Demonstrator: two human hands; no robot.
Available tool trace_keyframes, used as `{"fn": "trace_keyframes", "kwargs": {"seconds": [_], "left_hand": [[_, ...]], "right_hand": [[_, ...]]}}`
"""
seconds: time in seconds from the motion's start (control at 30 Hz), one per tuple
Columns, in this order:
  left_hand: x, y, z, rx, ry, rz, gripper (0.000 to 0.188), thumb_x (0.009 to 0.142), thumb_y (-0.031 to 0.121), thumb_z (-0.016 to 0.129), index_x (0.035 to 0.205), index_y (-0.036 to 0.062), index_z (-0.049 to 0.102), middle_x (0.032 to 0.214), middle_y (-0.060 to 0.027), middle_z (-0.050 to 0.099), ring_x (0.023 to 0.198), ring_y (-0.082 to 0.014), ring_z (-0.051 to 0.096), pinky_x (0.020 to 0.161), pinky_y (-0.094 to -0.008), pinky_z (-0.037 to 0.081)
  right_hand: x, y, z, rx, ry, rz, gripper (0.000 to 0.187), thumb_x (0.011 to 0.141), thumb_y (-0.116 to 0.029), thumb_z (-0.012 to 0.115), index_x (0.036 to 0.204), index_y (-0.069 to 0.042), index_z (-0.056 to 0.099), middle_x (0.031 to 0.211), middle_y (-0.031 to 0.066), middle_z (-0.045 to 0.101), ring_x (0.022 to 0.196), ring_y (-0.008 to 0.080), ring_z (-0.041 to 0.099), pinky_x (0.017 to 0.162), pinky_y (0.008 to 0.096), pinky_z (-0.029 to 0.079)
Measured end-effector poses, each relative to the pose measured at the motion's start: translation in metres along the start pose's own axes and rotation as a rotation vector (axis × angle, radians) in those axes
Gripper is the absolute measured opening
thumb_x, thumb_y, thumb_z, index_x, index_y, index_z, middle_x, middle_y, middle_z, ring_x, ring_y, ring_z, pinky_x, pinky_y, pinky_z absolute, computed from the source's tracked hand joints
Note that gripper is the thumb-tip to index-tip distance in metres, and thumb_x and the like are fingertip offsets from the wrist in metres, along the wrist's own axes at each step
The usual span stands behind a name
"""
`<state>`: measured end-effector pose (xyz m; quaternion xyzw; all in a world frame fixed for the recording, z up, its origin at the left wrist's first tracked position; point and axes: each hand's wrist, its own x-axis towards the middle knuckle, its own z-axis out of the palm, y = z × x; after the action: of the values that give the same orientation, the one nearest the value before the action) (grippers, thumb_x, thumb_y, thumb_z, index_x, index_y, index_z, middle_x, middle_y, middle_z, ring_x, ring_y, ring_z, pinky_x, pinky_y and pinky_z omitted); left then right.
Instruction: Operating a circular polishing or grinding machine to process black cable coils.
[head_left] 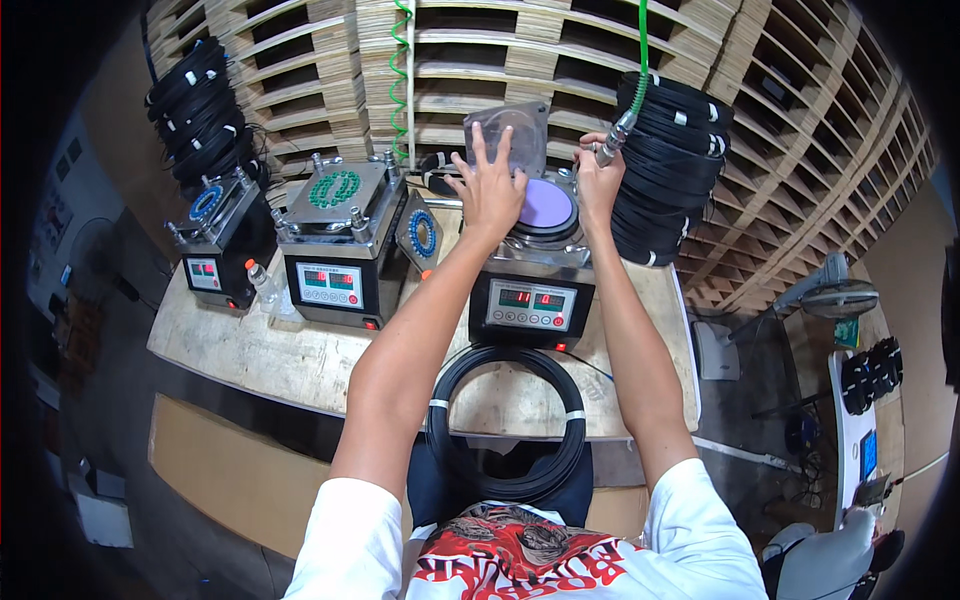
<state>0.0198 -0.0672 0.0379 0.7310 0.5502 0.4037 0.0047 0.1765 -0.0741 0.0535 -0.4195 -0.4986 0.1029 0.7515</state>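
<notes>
Air nozzle point(616, 138): grasped in the right hand point(600, 185), joined to a green hose point(643, 60).
Left hand point(490, 195): held unclenched, fingers spread at the clear cover point(533, 130); contact cannot be told.
Purple disc point(547, 203): seated atop the rightmost machine point(528, 334), between both hands.
Black coil point(574, 446): rested partly on the table point(260, 345), white-banded.
Stacked coils point(665, 160): piled beyond the right hand.

At upper centre, the left hand point(492, 193) spreads before a clear plate point(533, 128); the right hand point(600, 187) holds a metal fitting point(621, 132).
</notes>
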Motion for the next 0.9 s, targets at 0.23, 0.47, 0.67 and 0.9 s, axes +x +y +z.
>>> {"fn": "trace_keyframes", "kwargs": {"seconds": [0.23,0.47,0.67,0.9], "left_hand": [[-0.002,0.000,0.000,0.010,0.130,0.097,0.062,0.088,0.022,0.062,0.148,0.0208,0.045,0.160,-0.0102,0.029,0.137,-0.0511,0.035,0.110,-0.0693,0.029],[-0.003,-0.004,-0.005,0.072,0.099,0.473,0.052,0.082,0.018,0.070,0.133,0.0168,0.058,0.140,-0.0085,0.050,0.124,-0.0341,0.046,0.102,-0.0462,0.038],[0.004,-0.006,-0.004,0.052,-0.190,0.835,0.039,0.084,0.025,0.072,0.122,0.0171,0.066,0.126,-0.0054,0.060,0.126,-0.0318,0.047,0.105,-0.0445,0.040],[0.026,0.010,-0.015,0.418,-0.473,1.098,0.028,0.079,0.040,0.075,0.098,0.0202,0.077,0.124,-0.0005,0.064,0.125,-0.0261,0.050,0.100,-0.0505,0.044]], "right_hand": [[-0.013,-0.020,-0.011,0.183,-0.124,0.116,0.017,0.088,0.003,0.050,0.101,0.000,0.060,0.083,0.0059,0.062,0.072,0.0138,0.062,0.069,0.0292,0.053],[-0.026,-0.058,-0.032,0.030,-0.217,0.405,0.017,0.088,-0.001,0.053,0.103,-0.004,0.061,0.079,0.0038,0.060,0.069,0.0107,0.060,0.062,0.0261,0.050],[-0.018,-0.028,-0.059,-0.244,-0.214,0.172,0.020,0.086,0.001,0.051,0.103,-0.003,0.061,0.083,0.0038,0.061,0.070,0.0104,0.060,0.066,0.0255,0.051],[-0.034,-0.049,-0.069,0.008,-0.166,0.381,0.018,0.089,0.001,0.053,0.105,-0.004,0.061,0.082,0.0041,0.062,0.071,0.0107,0.060,0.067,0.0262,0.051]]}}
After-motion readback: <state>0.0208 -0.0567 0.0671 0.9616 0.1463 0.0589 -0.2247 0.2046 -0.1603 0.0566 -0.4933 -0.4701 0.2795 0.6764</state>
